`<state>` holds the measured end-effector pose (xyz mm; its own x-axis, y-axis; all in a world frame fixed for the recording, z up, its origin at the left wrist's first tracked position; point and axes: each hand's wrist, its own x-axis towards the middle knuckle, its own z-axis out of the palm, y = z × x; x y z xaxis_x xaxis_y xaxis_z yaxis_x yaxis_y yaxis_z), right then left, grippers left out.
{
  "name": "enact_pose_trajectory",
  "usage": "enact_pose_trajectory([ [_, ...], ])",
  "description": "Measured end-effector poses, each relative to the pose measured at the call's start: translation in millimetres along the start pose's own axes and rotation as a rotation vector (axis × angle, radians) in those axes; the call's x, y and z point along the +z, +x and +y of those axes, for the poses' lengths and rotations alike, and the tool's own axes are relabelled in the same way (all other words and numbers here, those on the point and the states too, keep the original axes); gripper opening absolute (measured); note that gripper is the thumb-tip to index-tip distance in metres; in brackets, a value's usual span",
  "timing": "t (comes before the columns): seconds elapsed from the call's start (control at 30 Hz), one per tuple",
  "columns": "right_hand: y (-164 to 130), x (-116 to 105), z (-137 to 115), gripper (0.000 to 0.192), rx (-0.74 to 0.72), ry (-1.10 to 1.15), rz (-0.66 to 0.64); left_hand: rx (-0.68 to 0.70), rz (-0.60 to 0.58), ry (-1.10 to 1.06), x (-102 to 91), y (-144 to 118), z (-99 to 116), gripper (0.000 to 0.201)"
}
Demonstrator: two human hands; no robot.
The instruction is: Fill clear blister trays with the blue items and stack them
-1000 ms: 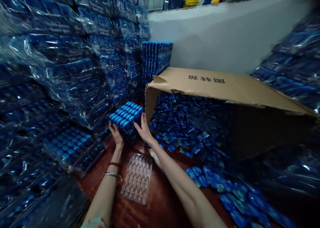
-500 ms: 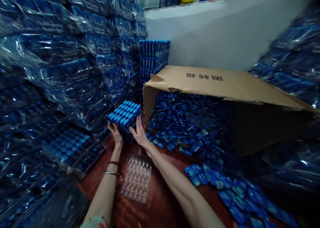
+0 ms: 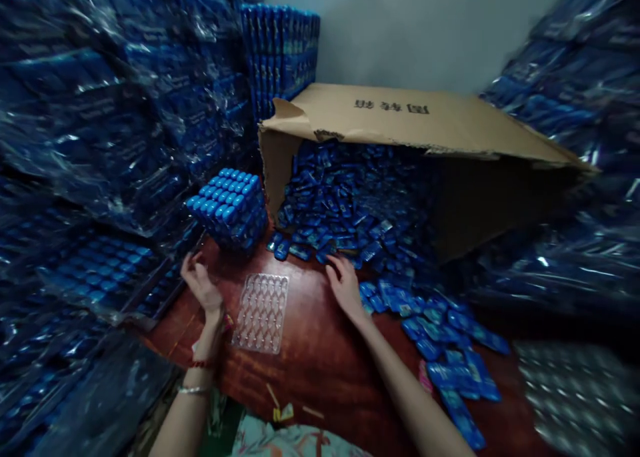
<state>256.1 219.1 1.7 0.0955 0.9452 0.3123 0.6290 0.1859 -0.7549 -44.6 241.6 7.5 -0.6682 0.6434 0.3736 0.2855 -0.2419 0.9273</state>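
Just beyond my right hand [image 3: 345, 285], whose open, empty fingers reach into the spill, lie the small glossy blue packets [image 3: 350, 210] tumbled from the tipped cardboard box [image 3: 400, 120]. Between my hands the clear, dimpled plastic tray [image 3: 262, 312] lies bare on the dark wooden table [image 3: 320, 370], so I judge filling is beginning: pinch packets, seat them in pockets. My left hand [image 3: 200, 283], loosely open and empty, hovers below the stacked filled trays [image 3: 230, 207].
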Motion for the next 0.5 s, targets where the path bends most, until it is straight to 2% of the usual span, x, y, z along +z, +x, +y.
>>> enact_pose_trajectory([
  [0.1, -6, -34, 44, 0.039, 0.043, -0.337, 0.007, -0.003, -0.384, 0.271, -15.6, -59, 1, 0.044],
  [0.17, -7, -40, 55, 0.043, 0.010, -0.470, -0.036, 0.054, -0.636, 0.480, -16.3, -95, 6, 0.042],
  [0.23, -9, -38, 52, 0.047, -0.046, -0.504, -0.128, 0.149, -0.820, 0.626, -10.1, -122, 13, 0.042],
  [0.33, -19, -38, 38, 0.042, -0.100, -0.349, -0.273, 0.243, -0.993, 0.702, 5.2, -150, 28, 0.046],
  [0.37, -25, -42, 34, 0.039, -0.105, -0.255, -0.284, 0.258, -1.031, 0.709, 10.0, -156, 32, 0.047],
  [0.43, -40, -57, 30, 0.035, -0.088, -0.076, -0.188, 0.260, -1.087, 0.712, 16.8, -163, 39, 0.049],
  [0.5, -62, -79, 29, 0.032, -0.013, 0.019, 0.034, 0.231, -1.108, 0.694, 19.0, -166, 42, 0.050],
])
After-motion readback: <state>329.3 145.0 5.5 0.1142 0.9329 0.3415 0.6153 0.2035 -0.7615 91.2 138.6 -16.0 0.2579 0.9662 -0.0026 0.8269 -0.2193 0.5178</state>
